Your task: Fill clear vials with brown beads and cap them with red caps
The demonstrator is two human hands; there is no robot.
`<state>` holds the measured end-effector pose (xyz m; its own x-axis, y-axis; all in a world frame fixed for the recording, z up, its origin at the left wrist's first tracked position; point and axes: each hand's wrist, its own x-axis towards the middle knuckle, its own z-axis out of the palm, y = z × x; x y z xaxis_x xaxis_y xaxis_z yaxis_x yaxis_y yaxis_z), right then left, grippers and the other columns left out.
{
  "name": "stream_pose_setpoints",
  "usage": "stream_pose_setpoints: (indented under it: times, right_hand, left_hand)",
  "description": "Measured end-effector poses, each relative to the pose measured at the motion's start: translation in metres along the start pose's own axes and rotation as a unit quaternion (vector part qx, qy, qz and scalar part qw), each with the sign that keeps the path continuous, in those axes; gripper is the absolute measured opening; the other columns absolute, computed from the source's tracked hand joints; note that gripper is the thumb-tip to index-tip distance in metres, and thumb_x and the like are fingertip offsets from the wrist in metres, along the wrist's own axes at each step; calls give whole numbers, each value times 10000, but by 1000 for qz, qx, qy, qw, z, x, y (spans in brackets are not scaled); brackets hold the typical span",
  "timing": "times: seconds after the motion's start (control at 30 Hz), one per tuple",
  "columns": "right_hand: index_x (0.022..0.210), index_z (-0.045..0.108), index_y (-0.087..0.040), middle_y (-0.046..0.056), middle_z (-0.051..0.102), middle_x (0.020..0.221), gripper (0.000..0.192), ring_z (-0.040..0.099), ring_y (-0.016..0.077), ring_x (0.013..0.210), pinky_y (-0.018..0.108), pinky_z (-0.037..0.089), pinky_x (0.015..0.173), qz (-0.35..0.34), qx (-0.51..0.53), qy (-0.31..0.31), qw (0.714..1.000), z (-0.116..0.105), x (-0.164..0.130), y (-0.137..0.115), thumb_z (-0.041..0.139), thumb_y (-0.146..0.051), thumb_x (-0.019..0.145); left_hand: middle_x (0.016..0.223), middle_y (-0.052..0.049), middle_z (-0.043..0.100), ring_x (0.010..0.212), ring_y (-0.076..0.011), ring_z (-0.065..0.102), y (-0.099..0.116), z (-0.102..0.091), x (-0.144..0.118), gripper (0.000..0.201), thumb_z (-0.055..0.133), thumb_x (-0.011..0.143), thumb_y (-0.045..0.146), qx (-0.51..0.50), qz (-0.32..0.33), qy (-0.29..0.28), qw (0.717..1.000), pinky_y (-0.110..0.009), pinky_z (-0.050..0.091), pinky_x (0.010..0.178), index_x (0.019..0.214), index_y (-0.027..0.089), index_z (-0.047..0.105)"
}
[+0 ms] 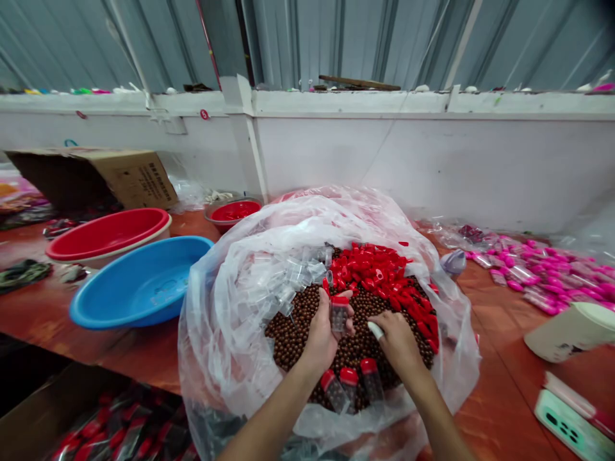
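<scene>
A vial (339,314) with a red cap stands upright in the left hand (323,338), whose fingers are clenched around it just above a heap of brown beads (298,326). The right hand (396,339) hangs beside it over the same heap, fingers curled around a small white piece (375,330); what that piece is cannot be told. The beads fill a big clear bag (230,333) on the reddish surface (500,397), sharing it with loose red caps (369,269) at the back and empty clear vials (283,282) on the left. Three capped vials (350,387) lie on the beads just below the hands. Left of the bag sit a blue basin (139,285) and a red basin (108,232). Pink pieces (538,269) lie well apart on the right.
</scene>
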<state>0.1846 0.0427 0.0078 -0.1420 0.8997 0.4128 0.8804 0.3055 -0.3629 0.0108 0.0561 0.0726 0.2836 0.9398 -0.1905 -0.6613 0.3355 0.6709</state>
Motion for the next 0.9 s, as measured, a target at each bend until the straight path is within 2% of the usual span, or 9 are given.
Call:
stream_pose_setpoints:
  times: [0.13, 0.23, 0.33, 0.43, 0.53, 0.6, 0.73, 0.9]
  right_hand:
    - [912, 672, -246, 46, 635, 760, 377, 521, 216, 754, 323, 407, 672, -24, -80, -19, 996, 20, -14, 16, 490, -13, 678]
    - [877, 673, -236, 50, 649, 765, 371, 533, 214, 769, 318, 401, 670, -22, -48, 7, 999, 23, -16, 16, 481, -4, 660]
    - [928, 654, -215, 60, 665, 832, 340, 554, 215, 795, 337, 421, 691, 4, -13, 22, 1000, 20, -13, 12, 466, -38, 707]
    - [995, 624, -206, 58, 664, 931, 261, 579, 206, 855, 355, 457, 739, 67, 111, 72, 989, 11, -9, 0, 464, -145, 797]
    - [968, 627, -196, 59, 660, 937, 216, 603, 208, 852, 369, 484, 755, 148, 312, 139, 928, -2, -4, -21, 514, -304, 819]
    - [927, 643, -198, 58, 659, 906, 217, 606, 207, 830, 371, 490, 755, 156, 365, 142, 907, -12, -1, -35, 549, -349, 802]
    - [882, 673, -237, 42, 655, 878, 171, 581, 202, 856, 372, 476, 783, 108, 344, 100, 927, -24, 1, -51, 541, -326, 819]
    - [1004, 645, -284, 44, 635, 982, 208, 552, 212, 958, 395, 454, 844, 12, 277, 56, 959, -26, -3, -48, 519, -310, 840]
  left_hand:
    - [734, -73, 639, 544, -99, 562, -3, -5, -2, 587, 467, 787, 569, 53, -8, 22, 998, -191, 413, 470, 1088, 81, 595]
    - [727, -72, 641, 516, -92, 547, -3, -4, -3, 583, 465, 782, 577, 69, -33, 27, 997, -191, 402, 455, 1063, 87, 608]
    - [716, -73, 643, 459, -71, 503, -3, -4, -4, 569, 454, 788, 576, 69, -56, 8, 996, -192, 389, 440, 1028, 90, 628]
    - [705, -73, 646, 431, -70, 483, -7, -5, -6, 562, 450, 787, 579, 78, -71, -5, 994, -206, 390, 438, 1010, 99, 641]
    - [696, -72, 647, 444, -83, 500, -16, -5, -7, 562, 453, 779, 588, 101, -74, -8, 992, -211, 380, 437, 996, 109, 650]
    - [672, -66, 643, 442, -86, 499, -22, -4, -7, 554, 461, 772, 591, 117, -73, -8, 990, -211, 368, 435, 959, 110, 662]
    - [586, -46, 614, 427, -89, 475, -30, -3, -8, 530, 483, 755, 597, 145, -75, 8, 987, -210, 348, 421, 815, 107, 676]
    - [565, 3, 576, 455, -76, 465, -27, -3, -8, 415, 561, 734, 540, 108, -44, 19, 993, -191, 346, 441, 765, 132, 635]
